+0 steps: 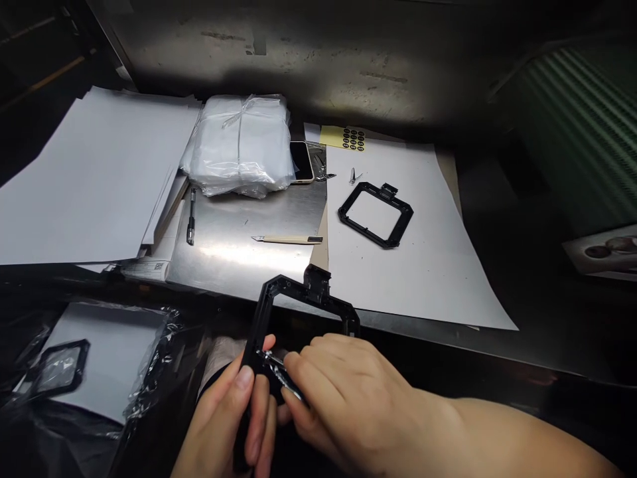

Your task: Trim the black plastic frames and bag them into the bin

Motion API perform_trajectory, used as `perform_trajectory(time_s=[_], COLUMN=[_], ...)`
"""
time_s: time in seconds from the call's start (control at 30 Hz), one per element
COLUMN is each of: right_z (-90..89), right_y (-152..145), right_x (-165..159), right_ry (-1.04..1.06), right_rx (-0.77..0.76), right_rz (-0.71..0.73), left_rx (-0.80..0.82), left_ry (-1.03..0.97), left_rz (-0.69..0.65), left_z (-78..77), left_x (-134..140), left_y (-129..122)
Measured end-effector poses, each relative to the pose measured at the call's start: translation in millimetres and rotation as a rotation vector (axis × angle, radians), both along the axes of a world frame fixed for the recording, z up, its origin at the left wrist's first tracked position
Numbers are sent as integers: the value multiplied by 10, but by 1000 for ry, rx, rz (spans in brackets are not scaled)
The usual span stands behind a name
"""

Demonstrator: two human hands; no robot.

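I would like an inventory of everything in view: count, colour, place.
Held frame: one, black, lower centre
Metal tool: one, silver, lower centre
White sheet: one, white, right
Second frame: one, black, on white sheet
Small piece: one, silver, on white sheet
Sticker sheet: one, yellow, rear
Bag bundle: one, white, rear centre
Phone: one, black screen, by bag bundle
Metal bits: unclear, silver, by phone
Paper stack: one, white, left
Bench: one, silver, centre
Pen: one, black, on bench
Knife: one, tan, on bench
Third frame: one, black, lower left
Plastic film: uncounted, clear, lower left
Printed box: one, pale, far right
Left hand: one, on held frame
Right hand: one, holding metal tool
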State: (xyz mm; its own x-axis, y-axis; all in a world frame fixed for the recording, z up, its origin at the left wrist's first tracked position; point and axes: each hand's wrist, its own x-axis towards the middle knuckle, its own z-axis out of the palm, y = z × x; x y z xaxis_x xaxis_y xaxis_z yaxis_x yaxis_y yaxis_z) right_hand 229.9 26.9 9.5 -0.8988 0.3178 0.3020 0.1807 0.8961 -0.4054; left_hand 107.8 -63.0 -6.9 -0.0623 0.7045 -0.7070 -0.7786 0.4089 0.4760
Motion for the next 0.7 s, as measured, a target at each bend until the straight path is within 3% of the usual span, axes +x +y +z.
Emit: perform_trajectory(time_s=[0.1, 0.2, 0.23, 0.3, 0.37, 0.4, 0.47, 0.57, 0.63, 0.7], right_z=[3, -17, -39, -106, -184, -216, -250, -249, -262, -327], right_y=[25, 99, 142, 249, 361, 406, 448, 398, 340, 296], right_x=[-34, 25, 80, 230, 391, 456, 527, 484, 416, 366], right_ry=[36, 74, 71, 91, 155, 180, 124, -116, -183, -115], right_rx=[-119, -456, -570, -673, -626, -601, -640, -814, -864, -901], right_rz=[54, 52, 5, -228, -500, -563, -463, -66, 6, -84], left_rx=[-43, -32, -25, -22, 9, 33, 87, 118, 137, 213], left_ry=[33, 41, 45, 94, 190, 225, 216, 64, -19, -82], left_rz=[-2, -16, -27, -74, -183, -274, -496, -765, -805, -726], left_z=[3, 3, -5, -39, -96, -130, -191, -236, -239, -249], left_x=[8, -34, -74, -189, -322, -380, -460, -509, -549, -616], left_y=[-8, -15, -9, 24, 87, 128, 225, 398, 507, 569])
